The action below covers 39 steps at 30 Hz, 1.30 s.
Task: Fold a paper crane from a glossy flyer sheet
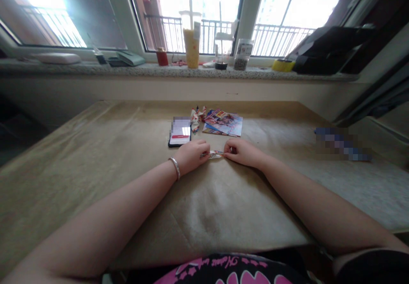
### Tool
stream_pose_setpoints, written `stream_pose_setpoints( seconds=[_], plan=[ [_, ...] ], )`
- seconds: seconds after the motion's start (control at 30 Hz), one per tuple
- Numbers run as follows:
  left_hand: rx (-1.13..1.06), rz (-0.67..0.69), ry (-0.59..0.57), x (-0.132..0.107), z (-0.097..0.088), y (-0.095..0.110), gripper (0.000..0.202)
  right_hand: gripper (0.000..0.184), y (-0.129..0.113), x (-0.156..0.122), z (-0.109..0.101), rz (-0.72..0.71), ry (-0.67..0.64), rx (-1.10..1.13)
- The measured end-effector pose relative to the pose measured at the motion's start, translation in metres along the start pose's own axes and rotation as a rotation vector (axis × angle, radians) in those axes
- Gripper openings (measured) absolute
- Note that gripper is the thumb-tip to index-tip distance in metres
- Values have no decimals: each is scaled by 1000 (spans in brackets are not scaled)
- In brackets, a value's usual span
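Observation:
Between my hands, just above the table, is a small folded strip of printed paper (216, 154), pale with touches of colour. My left hand (193, 153), with a bracelet (175, 168) at its wrist, pinches the left end of the paper. The right end is pinched between the thumb and fingers of my right hand (240, 151). Beyond my left hand lies a phone (180, 131) with its screen lit. Folded paper shapes (197, 120) sit to the right of the phone. A small stack of colourful printed sheets (224, 123) lies beyond my right hand.
The table (143, 207) runs to a wall below the window. On the stone sill (128, 70) stand a tall yellow drink cup (192, 47), a red container (162, 57), a clear jar (243, 56), yellow tape (283, 65) and a black case (322, 62). A blurred blue object (341, 144) lies right.

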State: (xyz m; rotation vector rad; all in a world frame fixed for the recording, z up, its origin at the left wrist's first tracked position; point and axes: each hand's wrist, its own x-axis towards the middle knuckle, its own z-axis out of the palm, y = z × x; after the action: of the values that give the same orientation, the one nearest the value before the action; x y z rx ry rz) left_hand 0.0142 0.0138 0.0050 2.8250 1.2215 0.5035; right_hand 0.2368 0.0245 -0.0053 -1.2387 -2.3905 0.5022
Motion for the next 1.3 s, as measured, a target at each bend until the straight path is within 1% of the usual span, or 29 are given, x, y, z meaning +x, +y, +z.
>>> stream_pose_setpoints(
  seconds=[0.23,0.53,0.6,0.7,0.77,0.83,0.9,0.97,1.03,1.1,1.2,1.3],
  plan=[
    [-40,-6,-1,0,1,-2,10,5,4,-1,-3,38,-42,78],
    [-64,-11,1,0,3,-4,9,4,5,0,-7,69,-73,126],
    [-69,-17,1,0,2,-4,9,8,6,1,-7,83,-47,127],
    [-76,-12,3,1,3,-4,11,11,4,1,-4,99,28,106],
    [-79,-1,12,1,4,-5,12,12,1,1,-1,60,58,106],
    [-84,11,24,1,5,-6,11,14,-4,1,3,-21,66,120],
    [-90,19,34,1,7,-7,11,12,-8,0,7,-87,76,106],
    [-94,24,42,1,8,-7,11,7,-11,0,9,-121,97,47],
    [-99,43,47,1,7,-8,11,5,-12,-1,10,-111,114,-10],
    [-98,90,49,0,7,-9,12,7,-12,-1,9,-82,119,-48],
    [-77,149,42,0,4,-11,19,8,-11,-3,7,-67,119,-94],
    [-66,110,30,-1,2,-11,22,7,-12,-4,6,-84,129,-133]
  ],
)
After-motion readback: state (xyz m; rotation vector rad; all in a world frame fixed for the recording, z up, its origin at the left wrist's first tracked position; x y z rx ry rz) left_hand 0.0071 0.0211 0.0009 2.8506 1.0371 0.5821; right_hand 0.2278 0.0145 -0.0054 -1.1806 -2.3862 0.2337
